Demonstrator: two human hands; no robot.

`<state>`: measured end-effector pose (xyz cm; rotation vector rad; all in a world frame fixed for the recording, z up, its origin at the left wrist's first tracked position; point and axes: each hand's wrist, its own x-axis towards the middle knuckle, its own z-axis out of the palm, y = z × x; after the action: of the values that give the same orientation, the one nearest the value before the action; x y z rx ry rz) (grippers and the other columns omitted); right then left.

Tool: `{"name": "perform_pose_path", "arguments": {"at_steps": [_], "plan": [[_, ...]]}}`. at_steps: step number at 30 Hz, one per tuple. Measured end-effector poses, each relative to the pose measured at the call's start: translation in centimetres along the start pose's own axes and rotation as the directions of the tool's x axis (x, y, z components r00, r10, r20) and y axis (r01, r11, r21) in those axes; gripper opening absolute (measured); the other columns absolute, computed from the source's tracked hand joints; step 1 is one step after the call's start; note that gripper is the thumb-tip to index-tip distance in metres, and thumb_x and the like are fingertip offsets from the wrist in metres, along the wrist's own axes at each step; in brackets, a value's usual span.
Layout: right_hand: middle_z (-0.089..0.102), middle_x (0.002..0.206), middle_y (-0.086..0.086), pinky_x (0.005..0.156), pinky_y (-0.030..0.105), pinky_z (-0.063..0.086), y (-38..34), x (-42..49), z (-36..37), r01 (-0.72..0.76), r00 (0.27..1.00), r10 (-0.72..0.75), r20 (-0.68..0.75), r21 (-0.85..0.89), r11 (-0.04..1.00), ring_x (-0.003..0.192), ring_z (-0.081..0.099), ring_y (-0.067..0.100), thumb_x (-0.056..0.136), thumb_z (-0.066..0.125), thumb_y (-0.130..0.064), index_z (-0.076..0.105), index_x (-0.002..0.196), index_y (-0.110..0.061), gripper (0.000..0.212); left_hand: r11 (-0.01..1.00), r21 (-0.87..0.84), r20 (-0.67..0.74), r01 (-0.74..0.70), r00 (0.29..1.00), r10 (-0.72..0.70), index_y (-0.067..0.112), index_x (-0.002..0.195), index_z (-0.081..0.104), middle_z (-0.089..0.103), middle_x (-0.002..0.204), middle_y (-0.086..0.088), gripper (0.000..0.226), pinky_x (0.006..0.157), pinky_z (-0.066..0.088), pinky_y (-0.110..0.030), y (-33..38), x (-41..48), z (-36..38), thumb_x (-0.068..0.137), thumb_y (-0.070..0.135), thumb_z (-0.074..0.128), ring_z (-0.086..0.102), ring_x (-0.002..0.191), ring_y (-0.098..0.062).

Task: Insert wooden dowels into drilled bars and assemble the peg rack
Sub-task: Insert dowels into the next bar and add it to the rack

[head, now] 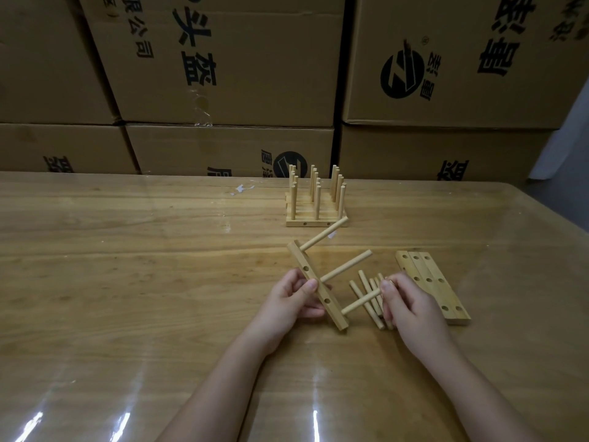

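My left hand (294, 298) grips a drilled wooden bar (314, 282) held slanted above the table. Two dowels stick out of the bar toward the upper right. My right hand (406, 303) pinches a third dowel (360, 303) whose lower end sits at the bar's bottom hole. Several loose dowels (366, 288) lie on the table under and behind that dowel, partly hidden by my right hand. Three drilled bars (428, 282) lie side by side to the right of my right hand.
A group of finished peg bars (315, 202) with upright dowels stands farther back on the glossy wooden table (127, 266). Stacked cardboard boxes (223, 74) form a wall along the table's far edge.
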<state>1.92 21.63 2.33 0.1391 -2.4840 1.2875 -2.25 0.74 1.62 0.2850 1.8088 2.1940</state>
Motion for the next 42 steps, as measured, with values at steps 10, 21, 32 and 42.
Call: {"name": "perform_pose_path", "arguments": {"at_steps": [10, 21, 32, 42], "plan": [[0.054, 0.057, 0.008, 0.045, 0.021, 0.036, -0.2, -0.1, 0.3, 0.013, 1.000, -0.013, -0.016, 0.005, 1.000, 0.045, 0.046, 0.005, 0.093, 0.043, -0.034, 0.052, 0.072, -0.018, 0.028, 1.000, -0.021, 0.003, -0.004, 1.000, 0.004, 0.007, 0.112, 0.054, 0.071, 0.102, -0.010, 0.017, 0.064, 0.057, -0.021, -0.1, 0.1, 0.0, 0.098, 0.009, 0.045, 0.067, 0.074, -0.012], [0.063, 0.088, -0.004, 0.065, 0.022, 0.051, -1.0, -0.5, 1.6, -0.065, 0.997, 0.053, 0.063, 0.202, 0.977, 0.075, 0.061, 0.007, 0.072, 0.047, -0.058, 0.050, 0.100, -0.043, 0.031, 0.928, -0.373, -0.041, 0.008, 0.999, -0.025, -0.001, 0.110, 0.054, 0.072, 0.098, -0.016, 0.036, 0.065, 0.058, -0.024, 0.5, 0.1, -0.6, 0.079, 0.015, 0.061, 0.072, 0.082, -0.024], [0.071, 0.081, -0.008, 0.057, 0.016, 0.050, -1.0, -0.2, 2.1, -0.229, 0.973, 0.191, 0.132, 0.429, 0.874, 0.066, 0.064, 0.005, 0.092, 0.055, -0.018, 0.059, 0.103, -0.030, 0.017, 0.898, -0.438, 0.012, 0.038, 0.999, -0.036, -0.004, 0.107, 0.055, 0.069, 0.101, -0.025, 0.036, 0.063, 0.059, -0.025, 0.5, 0.0, -0.9, 0.079, 0.017, 0.064, 0.072, 0.082, -0.028], [0.068, 0.079, -0.009, 0.063, 0.012, 0.048, -0.7, -0.4, 1.9, -0.139, 0.989, 0.118, 0.088, 0.297, 0.945, 0.071, 0.063, 0.001, 0.092, 0.053, -0.020, 0.056, 0.099, -0.038, 0.019, 0.923, -0.374, -0.144, -0.092, 0.989, 0.040, 0.009, 0.104, 0.057, 0.070, 0.082, -0.010, 0.038, 0.039, 0.048, -0.018, 0.0, 0.5, -1.4, 0.081, 0.040, 0.057, 0.057, 0.045, -0.012]]}}
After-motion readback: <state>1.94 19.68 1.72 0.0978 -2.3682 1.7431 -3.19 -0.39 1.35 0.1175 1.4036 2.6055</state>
